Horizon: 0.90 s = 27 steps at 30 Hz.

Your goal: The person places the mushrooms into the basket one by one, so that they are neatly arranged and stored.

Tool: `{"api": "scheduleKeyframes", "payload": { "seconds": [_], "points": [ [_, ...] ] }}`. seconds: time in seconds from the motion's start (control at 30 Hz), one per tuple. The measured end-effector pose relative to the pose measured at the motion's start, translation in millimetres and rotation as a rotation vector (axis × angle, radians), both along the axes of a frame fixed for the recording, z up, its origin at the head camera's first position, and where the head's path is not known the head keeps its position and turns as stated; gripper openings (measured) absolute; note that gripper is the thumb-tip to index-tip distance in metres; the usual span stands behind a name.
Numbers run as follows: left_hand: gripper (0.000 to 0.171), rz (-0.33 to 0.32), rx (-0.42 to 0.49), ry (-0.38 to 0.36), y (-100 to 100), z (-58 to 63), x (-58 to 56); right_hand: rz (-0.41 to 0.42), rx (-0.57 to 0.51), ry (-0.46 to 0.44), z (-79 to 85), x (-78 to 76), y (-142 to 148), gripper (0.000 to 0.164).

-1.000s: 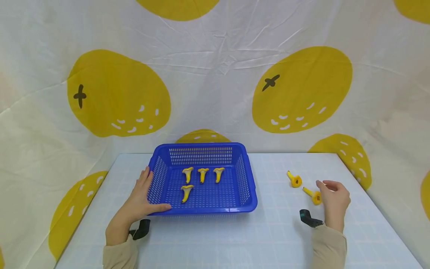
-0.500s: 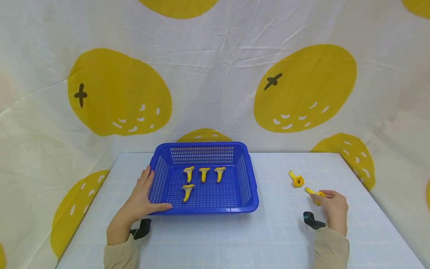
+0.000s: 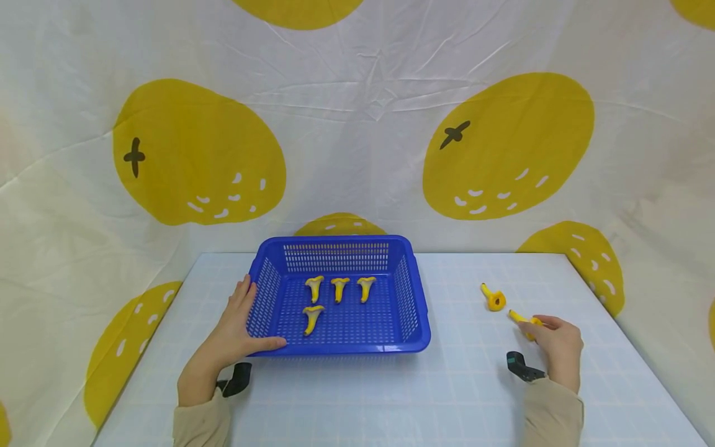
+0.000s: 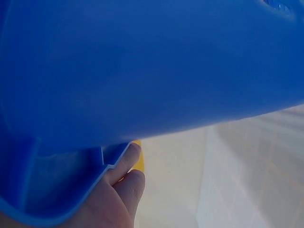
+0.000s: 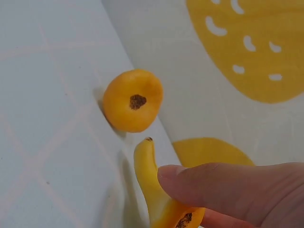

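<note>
My right hand pinches a yellow chanterelle mushroom at the right of the table. In the right wrist view the thumb lies on that chanterelle, its stem pointing away. A second chanterelle lies just beyond, its round cap facing the wrist camera. My left hand rests at the near left corner of a blue plastic basket. Its fingers stretch along the left side and the thumb lies over the front rim; the left wrist view shows fingers beside the rim.
Inside the basket lie several chanterelles: three in a back row and one in front. A pale checked cloth covers the table. Behind it hangs a white curtain with large yellow fruit prints.
The right hand has come down from just behind the nearer chanterelle and taken it between thumb and fingers. The left hand and the basket have stayed in place.
</note>
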<state>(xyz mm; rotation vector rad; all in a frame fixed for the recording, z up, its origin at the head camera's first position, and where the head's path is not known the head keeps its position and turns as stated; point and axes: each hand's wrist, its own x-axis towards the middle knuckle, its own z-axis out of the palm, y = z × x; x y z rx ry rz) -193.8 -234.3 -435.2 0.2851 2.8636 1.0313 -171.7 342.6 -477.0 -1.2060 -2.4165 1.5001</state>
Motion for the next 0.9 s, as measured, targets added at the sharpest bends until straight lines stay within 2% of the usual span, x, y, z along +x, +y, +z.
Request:
{"api": "scheduleKeyframes", "payload": {
  "seconds": [0.3, 0.9],
  "points": [
    [0.132, 0.000, 0.005, 0.002, -0.3, -0.6, -0.1, -0.070, -0.016, 0.080, 4.3, -3.4, 1.7, 0.064],
    [0.133, -0.002, 0.011, -0.006, 0.1, -0.4, 0.3, -0.150, -0.064, 0.209, 13.8, -8.9, -9.8, 0.061]
  ]
}}
